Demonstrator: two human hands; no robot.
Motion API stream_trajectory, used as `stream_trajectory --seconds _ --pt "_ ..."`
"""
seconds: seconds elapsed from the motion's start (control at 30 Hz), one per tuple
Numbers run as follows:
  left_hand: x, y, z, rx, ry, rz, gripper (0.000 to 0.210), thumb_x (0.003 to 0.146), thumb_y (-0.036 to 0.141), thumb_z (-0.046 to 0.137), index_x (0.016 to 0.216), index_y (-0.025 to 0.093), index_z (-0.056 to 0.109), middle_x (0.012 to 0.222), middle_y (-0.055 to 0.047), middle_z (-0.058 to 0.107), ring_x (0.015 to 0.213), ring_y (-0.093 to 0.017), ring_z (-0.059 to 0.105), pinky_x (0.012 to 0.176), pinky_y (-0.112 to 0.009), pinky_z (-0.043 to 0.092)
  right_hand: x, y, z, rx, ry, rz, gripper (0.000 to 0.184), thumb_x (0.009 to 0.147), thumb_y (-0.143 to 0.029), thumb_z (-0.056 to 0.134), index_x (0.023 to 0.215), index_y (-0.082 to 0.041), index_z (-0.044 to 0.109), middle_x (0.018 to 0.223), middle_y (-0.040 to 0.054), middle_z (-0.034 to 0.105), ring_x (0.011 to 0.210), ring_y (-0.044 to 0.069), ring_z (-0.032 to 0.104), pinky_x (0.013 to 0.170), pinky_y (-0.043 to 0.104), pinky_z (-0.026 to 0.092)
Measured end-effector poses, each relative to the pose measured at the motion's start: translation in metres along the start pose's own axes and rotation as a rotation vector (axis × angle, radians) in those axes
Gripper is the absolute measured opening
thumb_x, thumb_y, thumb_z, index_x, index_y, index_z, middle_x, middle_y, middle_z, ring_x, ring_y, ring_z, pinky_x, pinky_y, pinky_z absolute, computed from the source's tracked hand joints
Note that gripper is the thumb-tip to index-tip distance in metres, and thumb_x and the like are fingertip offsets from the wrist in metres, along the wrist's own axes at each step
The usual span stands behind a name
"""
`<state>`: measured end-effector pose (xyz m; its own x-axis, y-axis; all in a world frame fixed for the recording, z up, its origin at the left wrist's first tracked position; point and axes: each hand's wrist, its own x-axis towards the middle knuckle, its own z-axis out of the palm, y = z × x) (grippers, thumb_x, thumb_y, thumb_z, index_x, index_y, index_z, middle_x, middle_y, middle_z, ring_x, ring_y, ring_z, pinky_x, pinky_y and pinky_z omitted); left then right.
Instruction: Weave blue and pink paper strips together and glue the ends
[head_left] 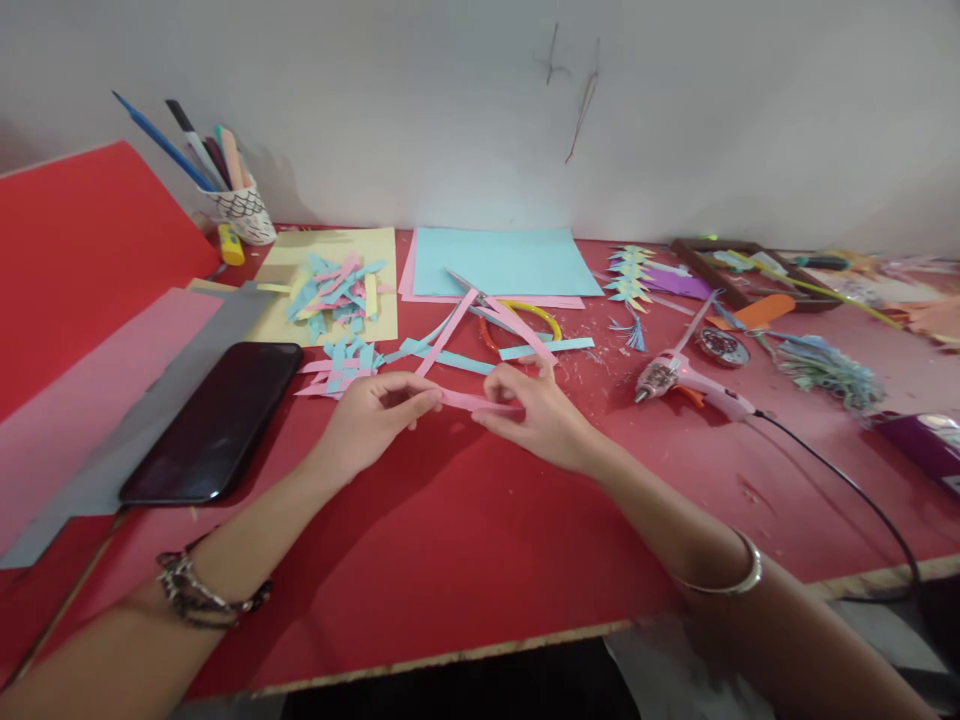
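A narrow pink paper strip [466, 401] is stretched between my two hands, a little above the red table. My left hand [379, 412] pinches its left end between thumb and fingertips. At the other end my right hand [534, 410] has thumb and fingers closed around the strip. Just beyond lie loose pink strips [448, 332] and blue strips [457, 358], along with scissors [466, 284] whose handles are yellow and red. Beside my left hand rests a woven pink-and-blue paper piece [341, 368].
A black phone [214, 425] lies at left, near a pen cup [247, 212]. Cut paper scraps [337, 290] sit on a yellow sheet [371, 245]; blue sheets [510, 262] are behind. At right are a pink glue gun [694, 380] with its cord [840, 470] and a brown tray [739, 297].
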<state>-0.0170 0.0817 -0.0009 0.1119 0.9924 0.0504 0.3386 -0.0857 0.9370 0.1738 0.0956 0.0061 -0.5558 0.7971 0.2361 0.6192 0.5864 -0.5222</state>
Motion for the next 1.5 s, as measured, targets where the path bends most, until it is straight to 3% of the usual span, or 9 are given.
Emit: stream_trajectory --seconds 0.13,0.3,0.53,0.73,0.83,0.97,1.07,1.27,1.5 --pt "0.001 -0.002 -0.006 0.044 0.062 -0.017 0.018 0.069 0.036 0.057 0.066 0.02 0.064 0.062 0.0 0.063 0.051 -0.01 0.048 0.049 -0.02 0.041 0.002 0.002 -0.003 0.082 -0.044 0.047 0.016 0.079 -0.029 0.049 0.091 -0.018 0.05 0.082 0.0025 0.059 0.067 0.011 0.051 0.07 0.026 0.038" --pt "0.004 -0.001 -0.012 0.088 0.121 -0.033 0.019 0.067 0.037 0.057 0.066 0.019 0.064 0.063 0.0 0.063 0.056 -0.012 0.052 0.052 -0.02 0.041 0.002 0.006 -0.004 0.179 -0.083 0.062 0.017 0.081 -0.03 0.047 0.078 -0.016 0.057 0.071 0.0009 0.06 0.062 0.01 0.052 0.059 0.021 0.037" --pt "0.009 -0.004 -0.016 0.02 0.206 -0.038 0.015 0.065 0.034 0.058 0.066 0.02 0.063 0.061 0.001 0.06 0.055 -0.011 0.049 0.054 -0.021 0.042 0.004 0.008 -0.005 0.344 0.062 0.154 0.016 0.077 -0.025 0.048 0.066 -0.016 0.055 0.066 -0.0012 0.058 0.063 0.009 0.052 0.059 0.021 0.038" --pt "0.013 -0.007 -0.024 -0.123 0.288 -0.069 0.012 0.065 0.029 0.06 0.062 0.018 0.059 0.05 0.005 0.048 0.048 -0.007 0.039 0.044 -0.019 0.033 0.006 0.011 -0.007 0.392 0.185 0.259 0.017 0.075 -0.027 0.051 0.061 -0.017 0.053 0.049 -0.0062 0.042 0.044 0.005 0.037 0.046 0.021 0.03" --pt "0.012 -0.004 -0.029 -0.163 0.274 -0.106 0.007 0.067 0.025 0.06 0.064 0.019 0.059 0.051 0.007 0.048 0.05 -0.006 0.039 0.045 -0.017 0.034 0.006 0.011 -0.008 0.512 0.209 0.35 0.018 0.075 -0.029 0.05 0.062 -0.017 0.053 0.043 -0.0073 0.043 0.037 0.005 0.038 0.041 0.02 0.031" --pt "0.012 -0.002 -0.031 -0.214 0.297 -0.136 0.003 0.068 0.021 0.063 0.065 0.02 0.06 0.049 0.009 0.046 0.05 -0.005 0.039 0.046 -0.015 0.035 0.008 0.011 -0.009 0.672 0.252 0.408 0.017 0.075 -0.027 0.05 0.062 -0.017 0.053 0.048 -0.0042 0.056 0.039 0.006 0.049 0.045 0.02 0.04" --pt "0.013 -0.002 -0.031 -0.244 0.31 -0.164 0.005 0.069 0.023 0.063 0.065 0.021 0.06 0.047 0.009 0.044 0.049 -0.005 0.037 0.044 -0.015 0.033 0.008 0.011 -0.01 0.667 0.292 0.399 0.019 0.075 -0.025 0.05 0.059 -0.017 0.051 0.051 -0.0031 0.058 0.041 0.006 0.052 0.049 0.021 0.042" --pt "0.013 -0.002 -0.033 -0.264 0.324 -0.151 0.007 0.067 0.023 0.065 0.064 0.019 0.06 0.047 0.009 0.045 0.049 -0.005 0.036 0.043 -0.016 0.032 0.008 0.011 -0.009 0.534 0.31 0.376 0.024 0.08 -0.023 0.044 0.057 -0.019 0.041 0.044 -0.007 0.046 0.038 0.005 0.042 0.043 0.019 0.034" --pt "0.015 -0.008 -0.03 -0.245 0.357 -0.12 0.01 0.066 0.027 0.062 0.064 0.017 0.059 0.047 0.008 0.044 0.046 -0.004 0.034 0.042 -0.016 0.029 0.008 0.015 -0.006 0.475 0.3 0.259 0.022 0.08 -0.021 0.04 0.059 -0.02 0.035 0.054 -0.0062 0.04 0.052 0.008 0.049 0.054 0.022 0.036"
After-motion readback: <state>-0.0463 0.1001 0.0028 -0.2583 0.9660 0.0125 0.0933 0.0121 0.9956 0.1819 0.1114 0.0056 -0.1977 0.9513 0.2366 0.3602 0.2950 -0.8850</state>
